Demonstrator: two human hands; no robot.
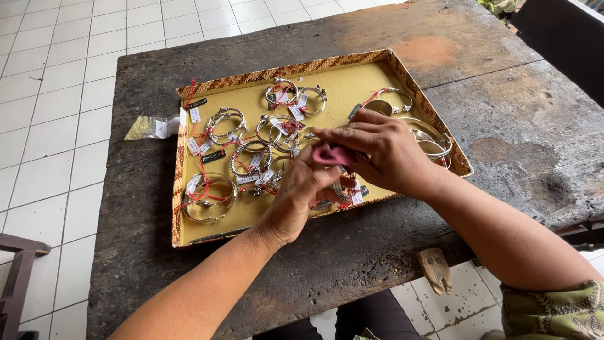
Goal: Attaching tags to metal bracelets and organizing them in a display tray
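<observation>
A small clear packet (151, 128) lies at the far left on the dark wooden table (503, 126), just beside a shallow tray (178, 189) with a patterned rim and a yellow floor. Silver bangles (209, 197) with red strings and paper tags fill the tray. Over its middle the left hand (299, 198) is closed with its fingers pinching a pink cloth (332, 154). The right hand (380, 151) meets it from the right, fingers also closed on the cloth. More plain bangles (431, 141) lie at the tray's right end.
</observation>
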